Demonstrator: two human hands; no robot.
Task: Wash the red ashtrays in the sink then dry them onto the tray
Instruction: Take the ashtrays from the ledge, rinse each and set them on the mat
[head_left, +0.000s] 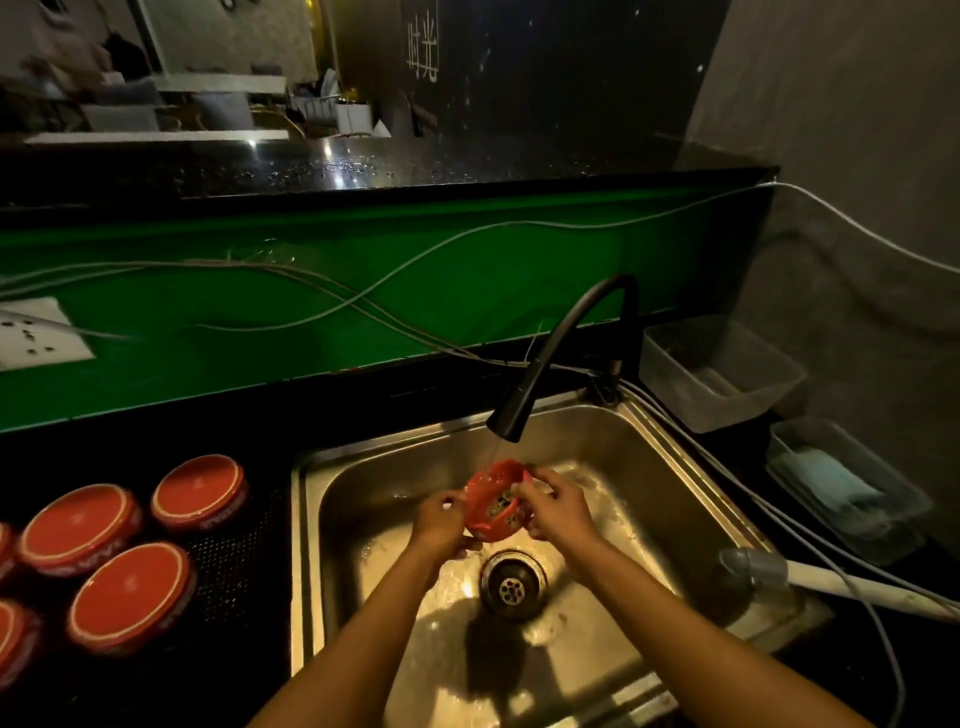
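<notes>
A dim room, lit warm yellow over a steel sink (613, 447) set into a black desk (249, 421); behind the sink runs a green panel (363, 291) with grey cables (415, 260) draped along it and a white socket plate (36, 332) at its left end; above that sits a glossy black ledge (363, 166), and a grey wall (857, 156) closes the right side; a black curved faucet (566, 353) arches over the basin and water runs from its head; the round drain (513, 584) lies in the wet basin floor, just nearer the person than the hands; on the desk left of the sink, several red ashtrays (130, 597) lie upside down on a dark perforated tray (234, 545), close together; to the right of the sink stand two clear plastic containers (722, 374), the nearer one holding a pale cloth (831, 478), and a grey and white hose fitting (779, 574) rests on the sink's right rim; both hands meet above the basin under the stream; the left hand (439, 522) grips one red ashtray (496, 501) from its left side with curled fingers, tilting its hollow toward the camera; the right hand (553, 501) pinches the ashtray's right rim, fingers bent over the edge; dark specks show inside the hollow.
</notes>
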